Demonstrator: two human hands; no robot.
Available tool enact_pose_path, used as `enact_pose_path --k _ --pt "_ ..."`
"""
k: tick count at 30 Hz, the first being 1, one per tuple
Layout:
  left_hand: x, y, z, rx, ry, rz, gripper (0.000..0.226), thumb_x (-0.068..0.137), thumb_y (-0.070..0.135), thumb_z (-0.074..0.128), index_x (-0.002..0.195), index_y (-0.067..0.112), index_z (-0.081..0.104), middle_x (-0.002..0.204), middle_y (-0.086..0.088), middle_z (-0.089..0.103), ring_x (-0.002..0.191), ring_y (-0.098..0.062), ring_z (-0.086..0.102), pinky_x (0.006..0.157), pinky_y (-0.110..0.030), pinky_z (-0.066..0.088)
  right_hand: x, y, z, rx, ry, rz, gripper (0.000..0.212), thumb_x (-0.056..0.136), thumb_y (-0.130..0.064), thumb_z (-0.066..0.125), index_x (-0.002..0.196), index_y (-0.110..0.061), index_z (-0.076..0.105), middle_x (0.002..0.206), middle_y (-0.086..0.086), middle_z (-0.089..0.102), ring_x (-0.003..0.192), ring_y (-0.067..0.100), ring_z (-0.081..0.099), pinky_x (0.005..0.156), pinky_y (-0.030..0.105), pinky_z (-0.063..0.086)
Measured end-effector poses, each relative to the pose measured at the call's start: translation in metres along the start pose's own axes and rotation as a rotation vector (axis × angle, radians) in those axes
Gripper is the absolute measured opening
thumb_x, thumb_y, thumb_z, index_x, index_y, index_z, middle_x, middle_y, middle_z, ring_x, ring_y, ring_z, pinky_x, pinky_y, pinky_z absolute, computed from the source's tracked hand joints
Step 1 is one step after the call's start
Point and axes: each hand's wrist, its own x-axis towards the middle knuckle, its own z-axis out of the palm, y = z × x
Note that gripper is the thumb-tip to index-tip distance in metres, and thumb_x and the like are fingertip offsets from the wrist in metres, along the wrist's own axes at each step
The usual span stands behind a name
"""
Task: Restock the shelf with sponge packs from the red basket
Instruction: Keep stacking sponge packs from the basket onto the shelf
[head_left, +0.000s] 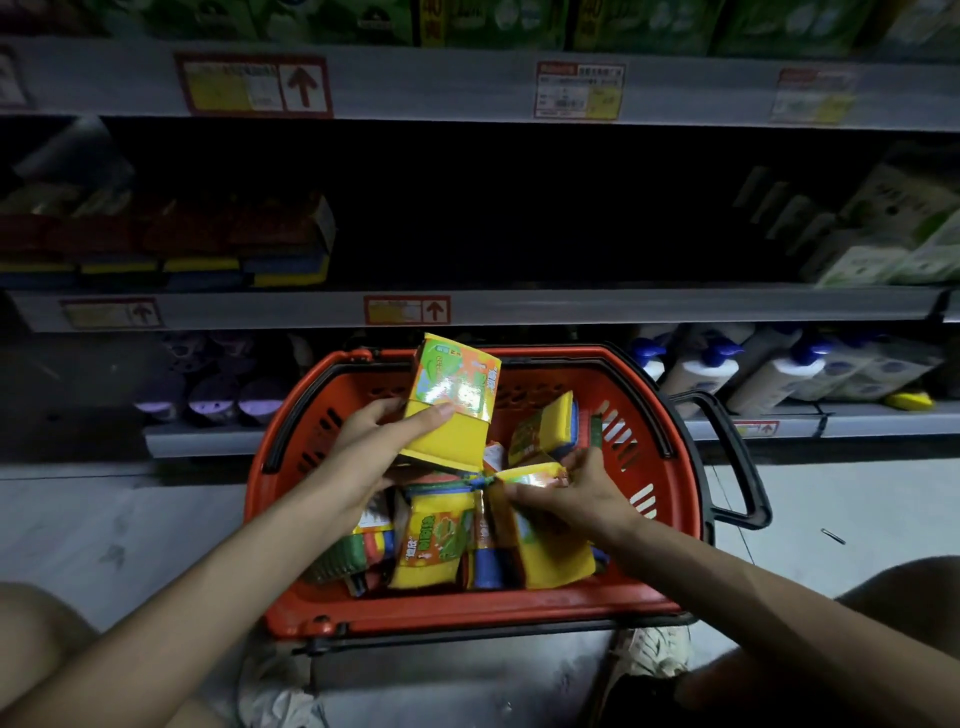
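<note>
Middle shelf (571, 306) open, dark, behind red basket (467, 608). Above far rim, left grip (374, 441) clamps sponge pack (452, 395); right grip (576, 493) pinches second pack (530, 475) inside basket.

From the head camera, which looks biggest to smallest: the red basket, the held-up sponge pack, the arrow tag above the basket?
1. red basket
2. sponge pack in the left hand
3. arrow tag, though it is farther from the camera

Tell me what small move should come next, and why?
Probably carry the sponge pack in the left hand up to the middle shelf, beside the stacked packs: it is already above the red basket, while the right hand only pinches another pack.
</note>
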Motion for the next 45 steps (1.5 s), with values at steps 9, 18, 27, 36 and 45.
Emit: enact_pose_path --k 9,18,27,36,45 --pt "-0.001 -0.002 -0.004 -0.124 0.000 -0.070 0.034 0.083 0.028 0.080 0.113 0.016 0.070 0.099 -0.005 0.080 0.095 -0.019 0.076 0.086 -0.040 0.060 0.004 -0.012 0.001 -0.005 -0.147 -0.067 0.098 0.054 -0.043 0.100 0.135 -0.024 0.048 0.127 0.000 0.064 0.110 0.022 0.068 0.097 0.042 0.058" --pt "0.004 0.006 -0.010 -0.204 -0.002 -0.051 0.038 0.083 0.027 0.079 0.117 0.013 0.071 0.107 -0.007 0.078 0.104 -0.023 0.073 0.094 -0.046 0.057 -0.004 -0.049 -0.007 0.110 -0.089 -0.230 0.041 0.084 -0.025 0.082 0.118 -0.012 0.062 0.098 0.008 0.076 0.081 0.020 0.076 0.067 0.031 0.061" --pt "0.009 0.024 -0.019 -0.270 0.112 0.082 0.046 0.080 0.036 0.082 0.119 0.017 0.066 0.112 -0.003 0.076 0.105 -0.020 0.073 0.096 -0.051 0.056 -0.020 -0.111 -0.013 0.134 -0.159 -0.422 0.051 0.078 -0.052 0.074 0.116 -0.020 0.065 0.093 0.003 0.079 0.079 0.022 0.078 0.063 0.028 0.060" --pt "0.025 0.053 -0.032 -0.281 0.283 0.196 0.045 0.075 0.049 0.085 0.102 0.017 0.068 0.107 -0.002 0.076 0.106 -0.020 0.069 0.084 -0.036 0.052 -0.020 -0.151 -0.016 0.004 -0.383 -0.594 0.057 0.084 -0.044 0.078 0.137 -0.045 0.057 0.113 -0.006 0.077 0.097 0.023 0.077 0.084 0.039 0.063" --pt "0.047 0.069 -0.038 -0.353 0.298 0.229 0.040 0.078 0.036 0.086 0.107 0.014 0.071 0.105 -0.006 0.077 0.103 -0.020 0.072 0.094 -0.048 0.058 -0.015 -0.173 0.015 -0.043 -0.440 -0.660 0.079 0.073 -0.049 0.080 0.143 -0.048 0.044 0.120 -0.029 0.067 0.098 0.013 0.075 0.076 0.022 0.058"
